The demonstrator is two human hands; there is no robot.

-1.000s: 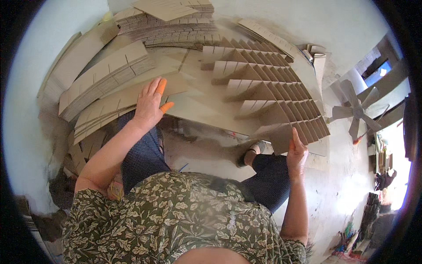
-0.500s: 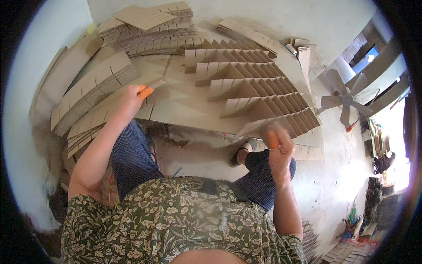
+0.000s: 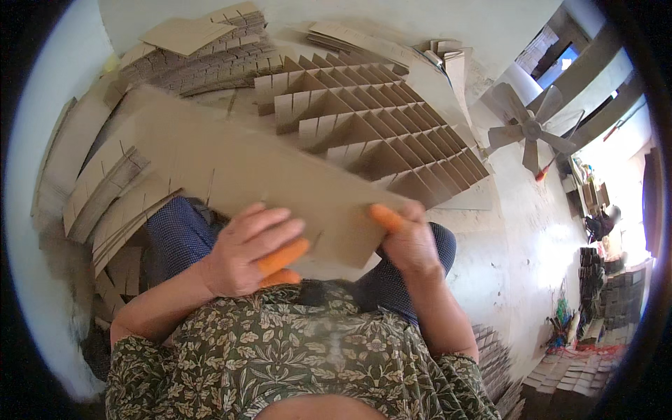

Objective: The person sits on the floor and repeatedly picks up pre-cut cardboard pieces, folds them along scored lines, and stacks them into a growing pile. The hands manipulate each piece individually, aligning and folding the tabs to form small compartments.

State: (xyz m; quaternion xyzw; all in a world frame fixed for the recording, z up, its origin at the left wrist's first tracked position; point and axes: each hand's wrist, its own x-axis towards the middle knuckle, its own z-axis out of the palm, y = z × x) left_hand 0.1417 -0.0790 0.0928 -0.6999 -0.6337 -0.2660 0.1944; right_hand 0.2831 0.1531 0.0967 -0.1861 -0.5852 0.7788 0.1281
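Note:
A long brown cardboard strip (image 3: 231,164) with slots slants across my lap, its far left end blurred. My right hand (image 3: 409,241) grips its near right end, the orange-covered thumb on the upper face. My left hand (image 3: 245,252) is closed at the strip's near edge, its fingers curved over the face; two of its digits wear orange covers. Behind the strip stands a grid of interlocked cardboard dividers (image 3: 381,129), partly hidden by it.
Stacks of slotted cardboard (image 3: 210,63) lie at the back left, with more strips (image 3: 105,185) at the left. Flat cardboard pieces (image 3: 357,38) lie behind the grid. A fan (image 3: 532,131) stands at the right. Bundled cardboard (image 3: 581,371) sits at the lower right.
My left hand has moved right and nearer to me, from beside the left stacks. The long strip is now raised across my lap, between both hands. The view has shifted slightly.

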